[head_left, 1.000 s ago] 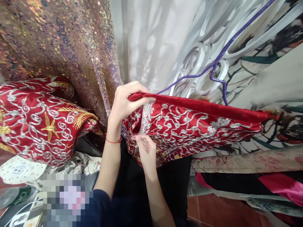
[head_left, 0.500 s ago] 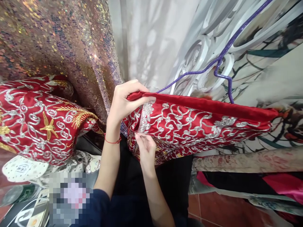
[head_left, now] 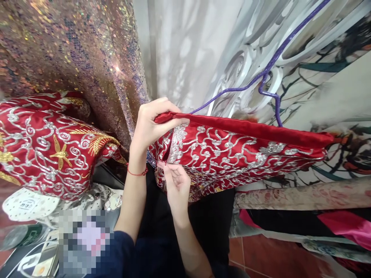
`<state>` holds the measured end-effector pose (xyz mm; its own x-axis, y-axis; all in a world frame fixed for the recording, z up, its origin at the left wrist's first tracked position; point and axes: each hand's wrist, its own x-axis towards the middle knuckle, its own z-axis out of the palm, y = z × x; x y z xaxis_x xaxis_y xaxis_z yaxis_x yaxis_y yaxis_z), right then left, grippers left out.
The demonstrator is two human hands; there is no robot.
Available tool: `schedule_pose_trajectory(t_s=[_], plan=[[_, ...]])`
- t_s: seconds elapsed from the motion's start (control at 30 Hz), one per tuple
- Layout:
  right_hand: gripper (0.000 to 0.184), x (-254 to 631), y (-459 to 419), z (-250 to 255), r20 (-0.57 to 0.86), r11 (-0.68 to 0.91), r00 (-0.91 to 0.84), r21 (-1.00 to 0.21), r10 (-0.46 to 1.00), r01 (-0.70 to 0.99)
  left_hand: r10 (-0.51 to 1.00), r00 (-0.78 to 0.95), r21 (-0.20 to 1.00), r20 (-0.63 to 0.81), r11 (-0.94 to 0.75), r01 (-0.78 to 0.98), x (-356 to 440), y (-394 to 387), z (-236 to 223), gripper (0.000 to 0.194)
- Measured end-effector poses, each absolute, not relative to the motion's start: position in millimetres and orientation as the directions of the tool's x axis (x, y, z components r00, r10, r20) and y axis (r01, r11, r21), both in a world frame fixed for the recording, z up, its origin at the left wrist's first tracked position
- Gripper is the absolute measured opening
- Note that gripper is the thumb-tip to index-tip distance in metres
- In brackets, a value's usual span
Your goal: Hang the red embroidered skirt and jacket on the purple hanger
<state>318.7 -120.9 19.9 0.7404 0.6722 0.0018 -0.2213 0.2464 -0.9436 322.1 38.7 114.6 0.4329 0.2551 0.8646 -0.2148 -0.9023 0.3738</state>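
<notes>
A red satin skirt (head_left: 223, 148) with silver embroidery and a plain red waistband hangs across the middle from a purple hanger (head_left: 240, 88). Thumb and fingers of my left hand (head_left: 155, 123) are closed around the waistband's left end, beside a slit-like opening (head_left: 166, 152). Lower down, my right hand (head_left: 178, 181) pinches the fabric at the bottom of that opening. Whether a zip pull lies between those fingertips is hidden. The skirt's lower part falls in folds behind my right hand.
Another red embroidered garment (head_left: 55, 146) lies bunched at left, below a sequinned cloth (head_left: 75, 50). Below it are a clear bottle (head_left: 24, 236) and a white dotted item (head_left: 29, 204). White scrollwork (head_left: 237, 65) stands behind the hanger; folded fabrics (head_left: 290, 199) sit at right.
My left hand keeps its hold on the waistband. My right fingertips shift slightly at the bottom of the opening. The skirt and hanger swing a little right, then back left.
</notes>
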Motion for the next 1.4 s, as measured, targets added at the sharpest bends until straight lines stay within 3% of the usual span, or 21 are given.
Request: schedule_pose_trajectory(t_s=[0.27,0.5,0.63,0.7,0.8,0.87,0.93,1.03,1.27,1.4], plan=[[0.020,323.2,-116.4,15.1,-0.019,0.298,0.817,-0.926,0.576,-0.231,0.247,0.435,0.374,0.866,-0.897,-0.235,321.8,34.1,116.0,0.019],[0.018,322.4,-117.6,12.5,0.003,0.306,0.805,-0.926,0.593,-0.221,0.253,0.431,0.381,0.866,-0.893,-0.241,323.5,34.3,114.4,0.017],[0.016,324.6,-117.8,12.2,0.021,0.278,0.725,-0.931,0.689,-0.237,0.239,0.383,0.288,0.892,-0.955,-0.076,318.0,38.0,116.3,0.018],[0.017,324.2,-118.7,11.0,0.009,0.265,0.704,-0.930,0.710,-0.255,0.257,0.364,0.262,0.895,-0.964,0.037,307.0,31.9,108.3,0.031],[0.019,323.4,-119.0,8.7,-0.018,0.235,0.708,-0.937,0.706,-0.259,0.458,0.234,0.441,0.857,-0.889,0.124,280.9,10.3,71.2,0.041],[0.020,323.5,-118.2,6.7,-0.016,0.220,0.707,-0.945,0.707,-0.242,0.627,0.138,0.605,0.767,-0.778,0.170,262.6,-7.0,33.3,0.018],[0.021,323.7,-117.1,4.2,-0.007,0.223,0.697,-0.945,0.717,-0.239,0.737,0.376,0.724,0.562,-0.658,0.207,249.0,-22.0,-4.0,0.013],[0.023,321.2,-116.2,1.0,-0.008,0.253,0.682,-0.925,0.731,-0.282,0.718,0.604,0.754,0.345,-0.596,0.277,245.1,-36.7,-37.9,0.010],[0.026,310.0,-113.1,5.4,-0.042,0.278,0.749,-0.913,0.662,-0.298,0.814,0.500,0.801,0.294,-0.496,0.335,276.9,-43.1,-33.0,0.030],[0.024,308.8,-105.6,15.3,-0.033,0.311,0.792,-0.909,0.610,-0.277,0.837,0.424,0.813,0.347,-0.494,0.309,285.8,-51.1,-49.1,0.024]])
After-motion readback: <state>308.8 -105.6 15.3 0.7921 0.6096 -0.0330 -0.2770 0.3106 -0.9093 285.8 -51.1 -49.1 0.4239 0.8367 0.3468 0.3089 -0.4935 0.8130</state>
